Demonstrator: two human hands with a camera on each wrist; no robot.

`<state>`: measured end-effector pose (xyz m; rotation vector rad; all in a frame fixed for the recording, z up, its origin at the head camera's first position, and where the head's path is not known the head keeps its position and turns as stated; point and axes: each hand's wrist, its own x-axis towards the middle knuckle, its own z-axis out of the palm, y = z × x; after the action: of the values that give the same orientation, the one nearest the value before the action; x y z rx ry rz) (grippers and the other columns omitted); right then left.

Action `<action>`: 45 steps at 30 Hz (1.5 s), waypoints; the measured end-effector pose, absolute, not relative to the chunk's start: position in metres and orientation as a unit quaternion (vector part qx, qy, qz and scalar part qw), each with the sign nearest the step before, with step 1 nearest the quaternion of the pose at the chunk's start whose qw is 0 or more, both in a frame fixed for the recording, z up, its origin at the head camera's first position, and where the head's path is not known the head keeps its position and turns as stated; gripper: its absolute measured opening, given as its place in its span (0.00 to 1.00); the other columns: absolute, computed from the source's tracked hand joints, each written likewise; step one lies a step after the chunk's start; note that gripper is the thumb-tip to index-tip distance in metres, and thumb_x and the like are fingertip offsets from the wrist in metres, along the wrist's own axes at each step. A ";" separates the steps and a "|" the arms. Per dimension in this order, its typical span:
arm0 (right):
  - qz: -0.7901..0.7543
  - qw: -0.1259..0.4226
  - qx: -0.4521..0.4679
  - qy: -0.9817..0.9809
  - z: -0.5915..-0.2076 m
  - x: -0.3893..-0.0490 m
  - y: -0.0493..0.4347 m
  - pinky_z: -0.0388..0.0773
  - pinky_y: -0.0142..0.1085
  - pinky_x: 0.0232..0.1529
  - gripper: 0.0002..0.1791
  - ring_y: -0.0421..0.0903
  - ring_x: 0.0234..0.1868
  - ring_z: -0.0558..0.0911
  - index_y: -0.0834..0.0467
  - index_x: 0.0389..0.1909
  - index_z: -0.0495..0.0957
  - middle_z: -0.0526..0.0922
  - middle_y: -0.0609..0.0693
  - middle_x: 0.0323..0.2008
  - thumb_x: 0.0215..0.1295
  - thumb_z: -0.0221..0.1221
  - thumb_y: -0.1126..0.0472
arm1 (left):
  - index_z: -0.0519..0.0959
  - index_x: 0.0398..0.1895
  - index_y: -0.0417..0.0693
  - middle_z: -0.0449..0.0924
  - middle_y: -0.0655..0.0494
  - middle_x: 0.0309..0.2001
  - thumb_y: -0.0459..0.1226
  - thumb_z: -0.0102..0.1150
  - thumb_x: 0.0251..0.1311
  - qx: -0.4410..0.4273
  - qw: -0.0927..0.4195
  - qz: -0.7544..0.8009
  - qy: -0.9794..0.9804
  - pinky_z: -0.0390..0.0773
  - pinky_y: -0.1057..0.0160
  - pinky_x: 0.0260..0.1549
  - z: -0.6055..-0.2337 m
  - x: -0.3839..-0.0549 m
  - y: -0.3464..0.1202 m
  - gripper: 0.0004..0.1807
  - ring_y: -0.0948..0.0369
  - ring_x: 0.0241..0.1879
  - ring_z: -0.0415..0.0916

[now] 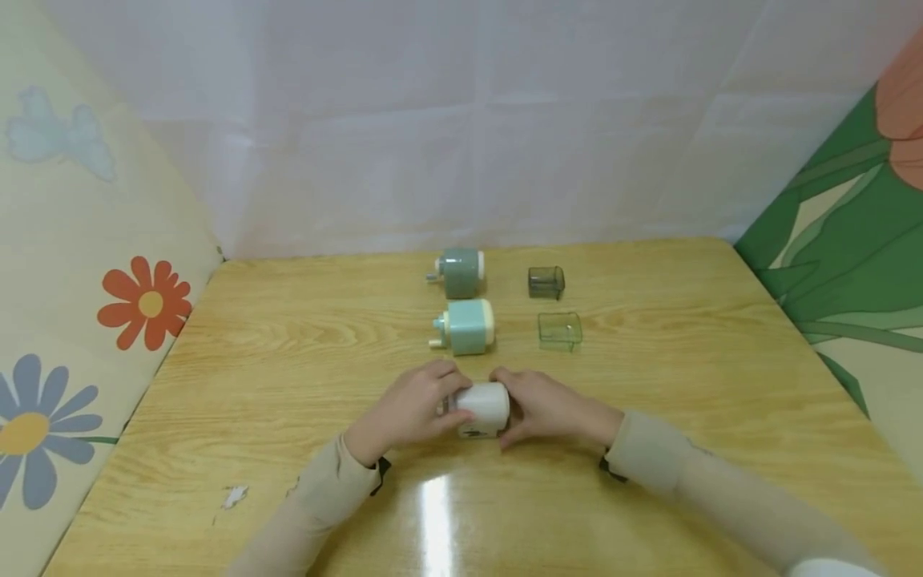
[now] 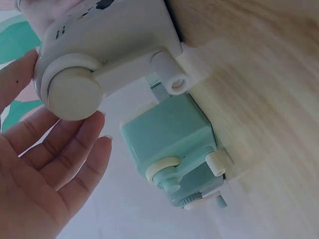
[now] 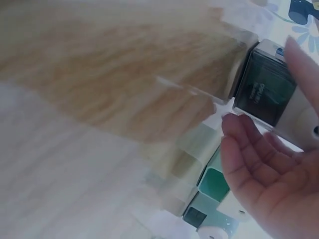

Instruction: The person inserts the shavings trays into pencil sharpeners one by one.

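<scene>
- The white sharpener point(image 1: 485, 407), a smooth, round-edged block, is sitting between both hands, at or just over the table point(image 1: 324, 336); I'm not able to tell if it is touching.
- The left hand point(image 1: 425, 401) is curling thumb and fingers round its crank end, by a flat round knob point(image 2: 75, 94) and a straight arm with a tubular handle point(image 2: 169, 73).
- The right hand point(image 1: 544, 407) is gripping the opposite end, thumb and fingers spanning a glossy, dark see-through drawer point(image 3: 264, 89).
- Beyond, the boxy teal sharpener point(image 1: 469, 327) and the grey-green sharpener point(image 1: 461, 272) are standing in line.
- To their right, a clear green bin point(image 1: 558, 332) and a smoky bin point(image 1: 546, 283) are lying on the glossy wood grain.
</scene>
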<state>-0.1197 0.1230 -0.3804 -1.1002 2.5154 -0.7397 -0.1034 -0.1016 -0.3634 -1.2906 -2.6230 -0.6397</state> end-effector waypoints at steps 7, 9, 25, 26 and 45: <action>-0.232 0.119 -0.401 0.878 -0.382 -0.123 0.133 0.69 0.28 0.25 0.23 0.38 0.27 0.71 0.58 0.39 0.73 0.75 0.44 0.29 0.43 0.71 0.55 | 0.80 0.40 0.40 0.79 0.53 0.37 0.47 0.62 0.54 -0.444 0.063 -0.198 -0.872 0.75 0.70 0.32 -0.353 -0.111 -0.103 0.19 0.63 0.33 0.74; -0.223 0.111 -0.400 0.882 -0.381 -0.124 0.136 0.70 0.30 0.26 0.22 0.39 0.27 0.71 0.59 0.39 0.74 0.76 0.45 0.29 0.44 0.70 0.55 | 0.79 0.40 0.39 0.79 0.51 0.37 0.46 0.61 0.55 -0.448 0.071 -0.200 -0.868 0.76 0.67 0.34 -0.351 -0.115 -0.104 0.19 0.61 0.34 0.75; -0.189 0.083 -0.348 0.915 -0.368 -0.138 0.160 0.76 0.36 0.32 0.24 0.46 0.33 0.77 0.64 0.46 0.75 0.79 0.53 0.34 0.50 0.67 0.57 | 0.77 0.45 0.35 0.77 0.45 0.42 0.40 0.63 0.54 -0.414 0.137 -0.217 -0.873 0.78 0.58 0.40 -0.337 -0.144 -0.119 0.20 0.53 0.41 0.76; -0.190 0.082 -0.343 0.916 -0.367 -0.139 0.161 0.77 0.37 0.33 0.24 0.46 0.34 0.77 0.64 0.46 0.74 0.79 0.53 0.36 0.50 0.67 0.57 | 0.76 0.46 0.35 0.77 0.44 0.43 0.40 0.62 0.54 -0.410 0.133 -0.223 -0.874 0.77 0.58 0.40 -0.336 -0.146 -0.119 0.20 0.52 0.42 0.76; -0.174 0.047 -0.262 0.948 -0.352 -0.175 0.197 0.76 0.47 0.37 0.29 0.56 0.38 0.76 0.73 0.46 0.71 0.76 0.64 0.38 0.46 0.69 0.62 | 0.74 0.50 0.33 0.76 0.42 0.47 0.39 0.59 0.57 -0.346 0.115 -0.256 -0.895 0.73 0.54 0.49 -0.343 -0.168 -0.132 0.21 0.49 0.47 0.73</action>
<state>-0.1753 0.1972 -0.3519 -0.7991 2.8930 -0.5324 -0.1679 -0.1321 -0.3429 -1.0126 -2.6243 -0.7507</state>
